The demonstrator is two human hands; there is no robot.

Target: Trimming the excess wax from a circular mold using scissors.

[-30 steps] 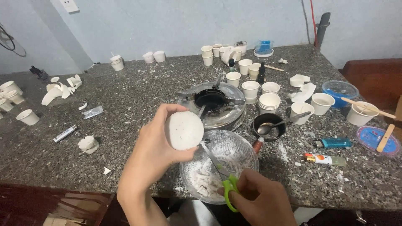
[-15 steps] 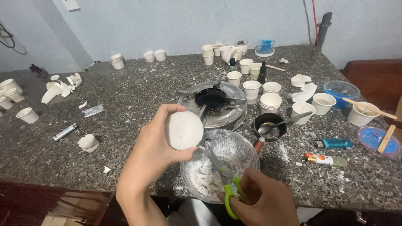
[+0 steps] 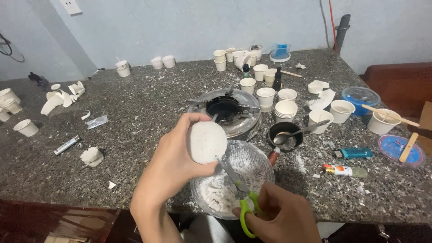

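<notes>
while left hand (image 3: 173, 164) fingers grip a white disc (image 3: 206, 142), right hand (image 3: 281, 218) fingers hold scissors (image 3: 238, 191).

White wax disc (image 3: 207, 142) held upright, green-handled scissors (image 3: 238, 191) touching its lower edge.

The widest free stretch of the granite counter (image 3: 148, 112) lies left of the small burner (image 3: 227, 110) — only white crumbs, a silver tube (image 3: 66, 145), a foil wrapper (image 3: 96, 121) and a crumpled white scrap (image 3: 92, 156) dot it. Right of the burner the way is crowded: paper cups (image 3: 276, 96) stand close together, a small black pan (image 3: 284, 136) with a spoon sits just beside the glass bowl (image 3: 261, 164), and a blue lighter (image 3: 353, 153) and a tube (image 3: 344, 170) lie beyond. Over the bowl, the left hand (image 3: 173, 166) with its white disc (image 3: 207, 142) and the green-handled scissors (image 3: 238, 193) in the right hand (image 3: 281, 218) block the near rim — the far rim stays reachable.
</notes>
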